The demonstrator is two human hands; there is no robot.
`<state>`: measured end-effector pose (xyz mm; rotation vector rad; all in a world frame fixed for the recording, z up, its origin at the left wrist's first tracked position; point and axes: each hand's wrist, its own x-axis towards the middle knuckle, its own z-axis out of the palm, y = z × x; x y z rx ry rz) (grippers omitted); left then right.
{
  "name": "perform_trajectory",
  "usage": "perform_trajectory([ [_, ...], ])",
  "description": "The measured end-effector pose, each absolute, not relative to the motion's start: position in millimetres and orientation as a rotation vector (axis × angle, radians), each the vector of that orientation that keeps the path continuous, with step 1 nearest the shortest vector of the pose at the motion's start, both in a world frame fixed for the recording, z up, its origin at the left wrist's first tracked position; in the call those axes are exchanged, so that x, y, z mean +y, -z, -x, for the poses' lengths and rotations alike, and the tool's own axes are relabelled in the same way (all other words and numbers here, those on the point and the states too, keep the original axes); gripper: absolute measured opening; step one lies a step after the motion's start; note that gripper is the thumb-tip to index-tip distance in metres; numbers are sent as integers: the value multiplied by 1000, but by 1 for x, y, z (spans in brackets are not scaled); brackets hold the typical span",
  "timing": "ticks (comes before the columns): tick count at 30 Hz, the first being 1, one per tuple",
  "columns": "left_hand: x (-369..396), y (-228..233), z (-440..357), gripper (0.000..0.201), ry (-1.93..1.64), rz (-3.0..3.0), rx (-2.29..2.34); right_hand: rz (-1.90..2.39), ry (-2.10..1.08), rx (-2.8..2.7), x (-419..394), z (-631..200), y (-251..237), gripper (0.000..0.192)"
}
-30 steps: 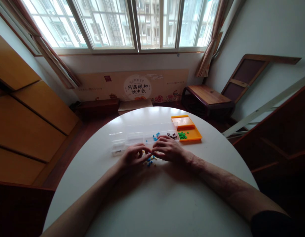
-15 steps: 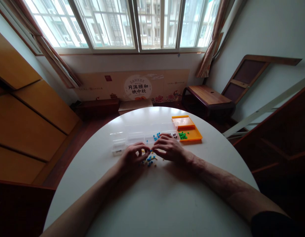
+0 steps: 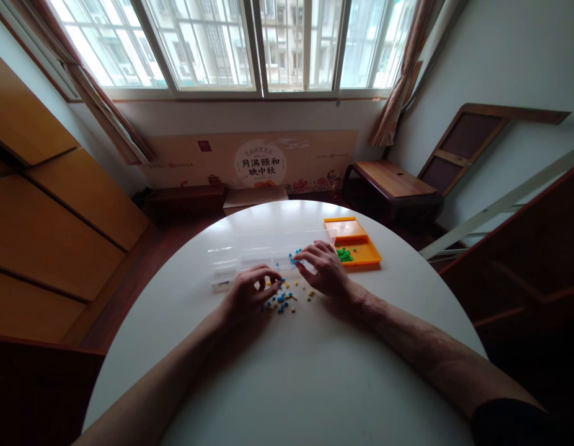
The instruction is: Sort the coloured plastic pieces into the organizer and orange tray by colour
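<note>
Between the thumb and fingertip of my left hand (image 3: 258, 285) is a small blue building brick (image 3: 282, 280), held just above the table. My right hand (image 3: 325, 266) reaches over the clear plastic compartment box (image 3: 256, 261), its fingers curved and a little apart. Its fingertips are beside several blue bricks (image 3: 292, 256) lying in one compartment, and I see nothing held in it. Below and between the hands, loose blue bricks (image 3: 281, 303) and pale yellow bricks (image 3: 310, 295) are scattered on the white table (image 3: 296, 371).
An orange two-part case (image 3: 373, 253) lies open behind my right hand, with a heap of green bricks (image 3: 344, 254) in it. The clear lid (image 3: 282, 240) stretches along the far side of the box. Beyond the table's curved edge stands a wooden side table (image 3: 393, 179).
My right hand has drawn away from my left fingertips, moving up and right to the blue bricks in the box. My left hand has stayed nearly still with its brick.
</note>
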<state>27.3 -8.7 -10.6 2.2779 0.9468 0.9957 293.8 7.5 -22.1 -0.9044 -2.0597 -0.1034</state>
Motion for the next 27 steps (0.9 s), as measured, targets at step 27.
perform_trajectory([
  [27,-10,13,-31,17,-913,-2498,905,566,116,-2316,3,-290,16,9],
])
